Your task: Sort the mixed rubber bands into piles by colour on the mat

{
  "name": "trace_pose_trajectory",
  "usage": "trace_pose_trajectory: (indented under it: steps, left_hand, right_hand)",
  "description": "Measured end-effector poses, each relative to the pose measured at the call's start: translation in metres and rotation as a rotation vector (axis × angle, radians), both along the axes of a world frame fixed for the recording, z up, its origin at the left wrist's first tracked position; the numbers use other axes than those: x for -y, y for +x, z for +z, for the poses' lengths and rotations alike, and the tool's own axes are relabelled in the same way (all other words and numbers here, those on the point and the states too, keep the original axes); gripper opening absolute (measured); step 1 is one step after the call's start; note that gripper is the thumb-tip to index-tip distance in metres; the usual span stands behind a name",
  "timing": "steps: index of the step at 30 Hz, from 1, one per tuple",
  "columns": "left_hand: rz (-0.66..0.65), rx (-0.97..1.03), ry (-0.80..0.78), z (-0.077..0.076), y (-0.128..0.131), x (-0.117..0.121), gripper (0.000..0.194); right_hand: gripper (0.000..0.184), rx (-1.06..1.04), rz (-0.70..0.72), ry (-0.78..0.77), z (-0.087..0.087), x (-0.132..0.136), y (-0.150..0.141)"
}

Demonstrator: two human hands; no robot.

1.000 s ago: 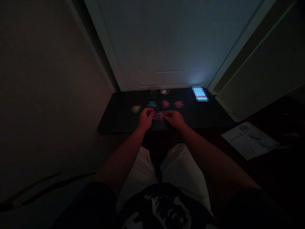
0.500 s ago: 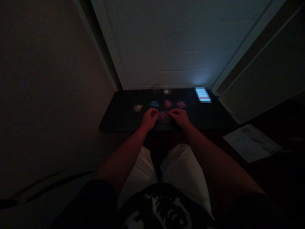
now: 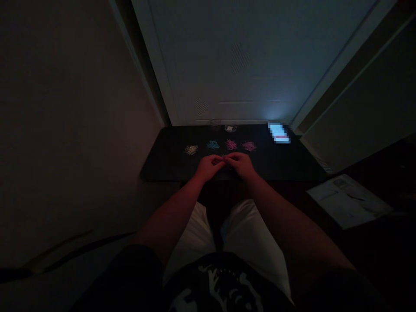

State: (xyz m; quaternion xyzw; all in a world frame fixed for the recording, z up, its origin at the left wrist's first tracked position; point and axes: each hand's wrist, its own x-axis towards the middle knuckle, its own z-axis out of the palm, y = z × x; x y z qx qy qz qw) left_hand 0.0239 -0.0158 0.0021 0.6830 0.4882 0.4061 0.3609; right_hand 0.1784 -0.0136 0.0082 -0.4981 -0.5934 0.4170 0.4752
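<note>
On the dark table my left hand and my right hand meet at the fingertips. Both are closed in a pinch; whatever sits between the fingers is too small and dim to name. Beneath them, the nearest heap of thin purplish pieces is almost wholly covered. Just beyond the hands lies a row of little heaps of thin stick-like pieces: a cream heap, a blue heap, a pink heap and a purplish-pink heap.
A clear round container and a shallow round dish with a white square stand at the table's back edge. A lit phone lies at the back right. A white door rises behind. On the floor at right is a pale sheet.
My hands have come together from either side of the near heap, and their fingertips now touch above it. The whole view has shifted slightly.
</note>
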Motion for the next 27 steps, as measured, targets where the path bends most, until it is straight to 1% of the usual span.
trace_pose_trajectory:
  steps: [7, 11, 15, 22, 27]
  left_hand:
    - [0.06, -0.003, 0.031, 0.0007, -0.0003, -0.0001, 0.018]
    - [0.04, -0.016, 0.036, -0.002, -0.0012, -0.0016, 0.02]
    - [0.033, -0.053, 0.04, -0.0039, -0.002, -0.0026, 0.023]
    - [0.012, -0.05, 0.028, -0.002, -0.002, -0.0021, 0.022]
    - [0.036, -0.029, 0.025, 0.0021, -0.0024, -0.0006, 0.021]
  right_hand:
    - [0.022, -0.049, -0.023, 0.022, -0.0106, -0.0023, 0.008]
    - [0.025, -0.036, 0.023, 0.048, -0.0085, 0.0017, 0.0053]
    - [0.028, 0.024, 0.06, 0.068, -0.0073, 0.0038, 0.0024]
    - [0.023, 0.052, 0.037, 0.082, -0.0113, 0.0004, 0.0041]
    - [0.022, 0.044, 0.028, 0.076, -0.0109, 0.001, 0.0047]
